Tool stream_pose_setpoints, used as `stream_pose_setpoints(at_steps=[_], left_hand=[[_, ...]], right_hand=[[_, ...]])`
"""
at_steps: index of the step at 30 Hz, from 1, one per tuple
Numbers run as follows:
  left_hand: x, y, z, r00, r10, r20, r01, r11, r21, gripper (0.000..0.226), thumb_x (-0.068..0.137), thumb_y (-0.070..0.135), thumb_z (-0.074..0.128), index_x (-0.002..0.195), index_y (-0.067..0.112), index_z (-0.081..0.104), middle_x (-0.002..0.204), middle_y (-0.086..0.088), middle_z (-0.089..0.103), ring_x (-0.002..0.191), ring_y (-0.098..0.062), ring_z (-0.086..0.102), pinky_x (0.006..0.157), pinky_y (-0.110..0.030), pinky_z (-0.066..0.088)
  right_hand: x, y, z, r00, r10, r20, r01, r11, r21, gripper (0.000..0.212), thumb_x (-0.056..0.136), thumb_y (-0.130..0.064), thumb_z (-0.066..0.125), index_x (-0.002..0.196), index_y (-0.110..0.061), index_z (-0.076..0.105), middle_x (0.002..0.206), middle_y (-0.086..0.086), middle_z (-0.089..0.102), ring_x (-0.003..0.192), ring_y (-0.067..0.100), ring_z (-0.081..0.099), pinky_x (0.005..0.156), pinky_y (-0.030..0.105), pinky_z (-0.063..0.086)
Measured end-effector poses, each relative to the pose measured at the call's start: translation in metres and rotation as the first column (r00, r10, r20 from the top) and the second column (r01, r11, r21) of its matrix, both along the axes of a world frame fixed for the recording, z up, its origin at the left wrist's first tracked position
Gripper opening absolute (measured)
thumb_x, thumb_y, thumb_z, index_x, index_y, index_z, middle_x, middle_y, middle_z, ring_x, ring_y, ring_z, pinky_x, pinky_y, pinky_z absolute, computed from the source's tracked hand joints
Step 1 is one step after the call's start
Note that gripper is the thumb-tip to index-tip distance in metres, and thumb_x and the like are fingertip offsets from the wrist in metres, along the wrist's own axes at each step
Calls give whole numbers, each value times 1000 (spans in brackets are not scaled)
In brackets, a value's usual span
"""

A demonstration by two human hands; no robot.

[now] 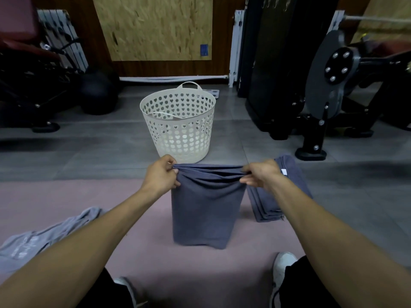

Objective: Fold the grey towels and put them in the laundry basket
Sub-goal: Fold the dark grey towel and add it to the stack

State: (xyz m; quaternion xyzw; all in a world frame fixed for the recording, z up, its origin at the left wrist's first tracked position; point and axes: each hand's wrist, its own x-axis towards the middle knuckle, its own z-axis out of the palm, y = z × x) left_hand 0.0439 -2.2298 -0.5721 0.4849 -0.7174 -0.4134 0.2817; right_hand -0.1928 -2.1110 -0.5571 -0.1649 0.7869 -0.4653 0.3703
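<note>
1. My left hand (161,174) pinches the upper left corner of the grey towel (205,210), just below the middle of the frame. The fingers are curled tight over the bunched edge.

2. My right hand (261,173) does the same at the upper right corner, so both of my grips are closed on cloth and hold nothing else.

3. I hold the two corners level and apart so the top edge stays taut. The towel hangs down in a flat panel, and its lower end rests on the pink mat (77,196). I judge that this lets me line up the layers before the next fold.

4. The top edge sags in soft pleats between my hands. That suggests the towel is already doubled and I am carrying more than one layer in each pinch.

5. A folded stack of towels (266,210) lies just to the right of the hanging one, partly under my right forearm. I judge it is kept close so finished pieces pile up within reach.

6. The laundry basket (178,121) stands upright on the grey floor straight beyond my hands, above the centre of the frame. Through its holes I can see no towel inside, so loading it looks not yet started.

7. A lighter grey garment (44,236) lies at the lower left, off to the side of the work.
</note>
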Motion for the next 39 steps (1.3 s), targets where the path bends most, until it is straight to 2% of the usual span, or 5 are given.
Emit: stream_pose_setpoints(at_steps=[9,15,22,29,39], left_hand=[[2,0,13,1000,14,-13,-13,999,36,20,96,4,44,86,17,56,77,-9,64,59,-19,65,55,-30,55],[10,4,30,948,-176,266,111,964,242,13,92,3,46,87,11,54,70,-9,58,50,-18,62,53,-26,48],[9,-10,45,995,-24,100,-3,966,258,5,77,9,50,80,13,51,51,2,29,43,-14,25,43,-23,21],[-18,-44,-7,930,-117,347,39,974,223,16,90,6,44,80,16,51,80,-5,56,59,-21,63,51,-23,38],[-46,-92,-11,996,34,-83,-49,982,-184,31,89,2,48,79,30,57,88,-2,67,89,-28,65,82,-38,51]], right_hand=[[-3,14,18,983,173,-57,-182,961,-209,11,82,5,61,91,-1,63,75,15,69,70,22,70,59,26,59],[5,23,22,660,342,-669,-347,928,132,7,74,-14,68,70,-8,68,57,4,67,60,15,66,54,20,47],[12,18,35,702,231,-674,-332,943,-23,23,77,-21,61,67,0,58,60,1,54,62,16,49,53,27,36],[-7,-21,-14,823,443,-354,-382,895,232,14,87,-5,48,74,-11,46,61,17,65,63,34,69,44,28,50],[-50,-74,-31,868,7,-497,-168,945,-281,9,76,-38,58,76,-36,49,79,3,66,85,27,66,76,49,57]])
